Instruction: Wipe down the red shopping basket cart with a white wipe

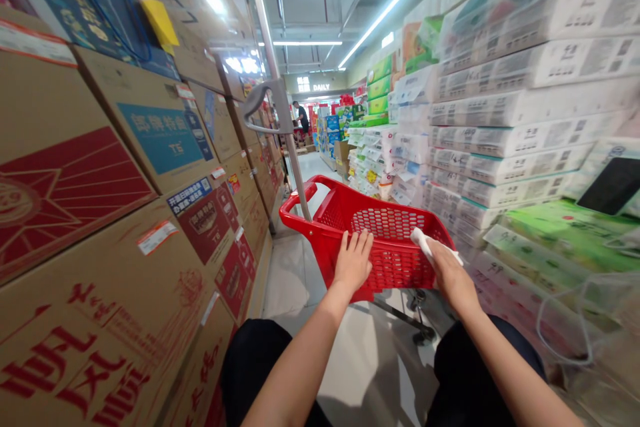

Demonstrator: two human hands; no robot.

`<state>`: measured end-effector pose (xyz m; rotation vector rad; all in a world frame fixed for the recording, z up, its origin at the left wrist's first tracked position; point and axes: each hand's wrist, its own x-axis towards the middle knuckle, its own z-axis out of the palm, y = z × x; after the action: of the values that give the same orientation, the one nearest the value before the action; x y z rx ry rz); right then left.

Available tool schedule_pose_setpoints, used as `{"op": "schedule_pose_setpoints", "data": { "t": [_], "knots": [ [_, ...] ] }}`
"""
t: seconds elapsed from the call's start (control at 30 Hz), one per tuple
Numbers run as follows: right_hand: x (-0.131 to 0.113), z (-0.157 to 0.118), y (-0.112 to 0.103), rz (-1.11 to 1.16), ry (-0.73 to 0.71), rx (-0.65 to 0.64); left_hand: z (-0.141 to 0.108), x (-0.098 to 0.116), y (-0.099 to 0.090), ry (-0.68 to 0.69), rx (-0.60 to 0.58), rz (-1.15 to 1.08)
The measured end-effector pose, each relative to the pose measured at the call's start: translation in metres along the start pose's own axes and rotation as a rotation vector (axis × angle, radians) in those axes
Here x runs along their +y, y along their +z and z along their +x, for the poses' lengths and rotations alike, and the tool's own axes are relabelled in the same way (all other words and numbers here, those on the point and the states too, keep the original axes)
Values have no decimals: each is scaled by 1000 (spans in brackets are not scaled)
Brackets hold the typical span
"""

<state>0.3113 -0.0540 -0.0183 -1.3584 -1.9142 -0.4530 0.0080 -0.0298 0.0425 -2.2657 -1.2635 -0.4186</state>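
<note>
A red plastic shopping basket cart (pixel 400 270) with mesh sides stands right in front of me. A metal pole (pixel 298 177) with a grey handle (pixel 280 107) rises on its left side. My left hand (pixel 354 259) lies with its fingers stretched over the near side of the basket, just below the rim. At the right end of the basket, my right hand (pixel 453 277) presses a white cloth (pixel 424 241) against the rim. Part of the cloth is hidden under the fingers. Below the basket, a dark wheel (pixel 424 335) shows on the floor.
Stacked cardboard cartons (pixel 100 267) line the left side. Packs of tissue paper (pixel 525 100) are piled high on the right. A dark phone (pixel 611 185) lies on green packs (pixel 565 233). Farther down the aisle, a person (pixel 301 117) stands among goods.
</note>
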Motion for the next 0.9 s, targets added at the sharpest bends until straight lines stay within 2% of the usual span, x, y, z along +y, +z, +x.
{"op": "schedule_pose_setpoints", "data": {
  "t": [0.13, 0.23, 0.33, 0.5, 0.6, 0.7, 0.8, 0.9],
  "knots": [
    [11, -6, 11, 10, 60, 67, -1, 5, 0, 4, 19, -1],
    [1, -3, 21, -35, 109, 142, -1, 10, -1, -20, 29, -2],
    [-28, 8, 31, -36, 50, 131, -1, 15, -1, -38, 32, -5],
    [-93, 39, 52, 12, -103, 107, 1, 19, -3, -51, 27, 10],
    [-111, 51, 53, 33, -161, 79, 0, 14, -4, -51, 37, 20],
    [-102, 50, 41, 42, -218, 18, -3, 3, -5, -15, 24, 19],
    [-76, 37, 21, 32, -216, -2, -5, -6, -4, 17, 18, 9],
    [-45, 19, 6, 5, -145, 16, -6, -7, -4, 11, 19, -6]
  ]
}}
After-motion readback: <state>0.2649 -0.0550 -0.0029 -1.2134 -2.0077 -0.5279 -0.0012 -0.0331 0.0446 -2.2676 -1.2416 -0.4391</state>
